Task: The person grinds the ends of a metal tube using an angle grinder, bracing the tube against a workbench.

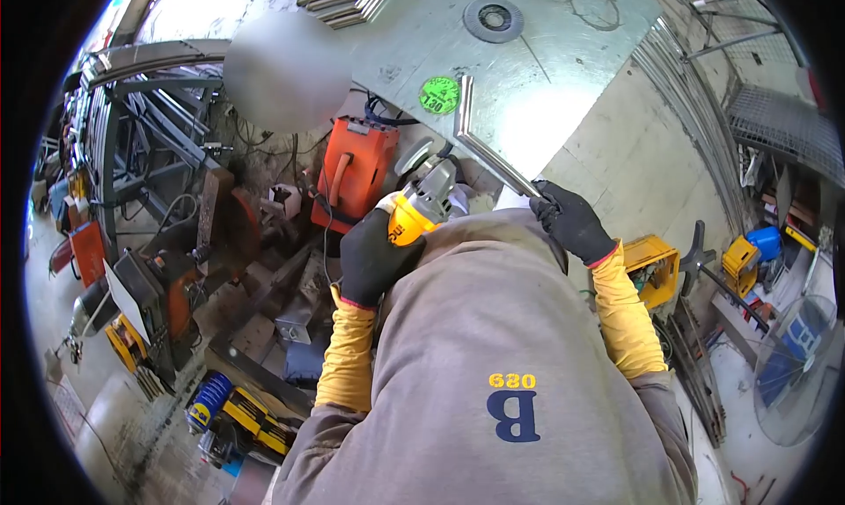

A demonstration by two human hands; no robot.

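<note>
My left hand [374, 254], in a black glove, is wrapped round the yellow body of an angle grinder [418, 210]. The grinder's disc points up and away from me, close to the table edge. My right hand [568, 219], also gloved in black, grips the near end of a bent metal tube [493, 160]. The tube lies at the edge of the metal table [422, 47], and its short arm points away from me. A round green label [439, 95] is on the table just left of the tube.
An orange machine [354, 166] stands left of the table. Beyond, a loose disc [493, 20] and more bent tubes [352, 2] lie on the tabletop. A yellow crate [650, 272] and a fan [797, 369] are at right. Racks and tools crowd the left.
</note>
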